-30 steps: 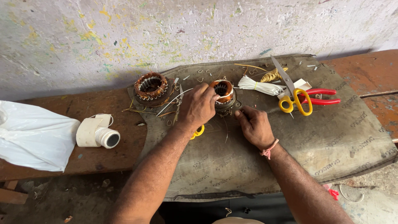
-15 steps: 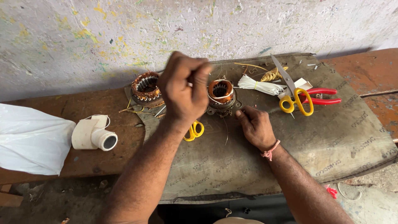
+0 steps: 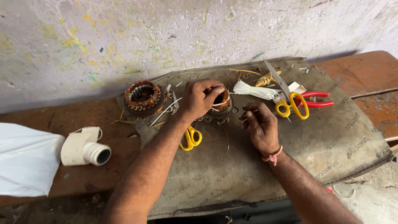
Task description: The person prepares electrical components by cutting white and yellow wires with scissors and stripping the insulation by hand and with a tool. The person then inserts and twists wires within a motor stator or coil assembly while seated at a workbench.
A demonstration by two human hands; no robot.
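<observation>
My left hand [image 3: 200, 98] rests on a copper-wound stator [image 3: 219, 103] at the middle of a grey mat [image 3: 331, 141], fingers curled over its top and a thin white thread pinched at it. My right hand [image 3: 259, 126] hovers just right of that stator, fingers bent, seemingly pinching a thin thread end. A second copper-wound stator [image 3: 143, 96] lies at the mat's left edge. Small yellow-handled scissors [image 3: 190, 139] lie partly under my left forearm.
Large yellow-handled scissors [image 3: 290, 101] and a red-handled tool [image 3: 317, 99] lie at the right, beside a bundle of white ties [image 3: 253, 90]. A white pipe fitting [image 3: 85, 147] and a white bag [image 3: 23, 161] sit on the wooden bench at left. A painted wall stands behind.
My left hand rose from the stator with the thread, then came back down onto it. My right hand lifted slightly off the mat and curled its fingers.
</observation>
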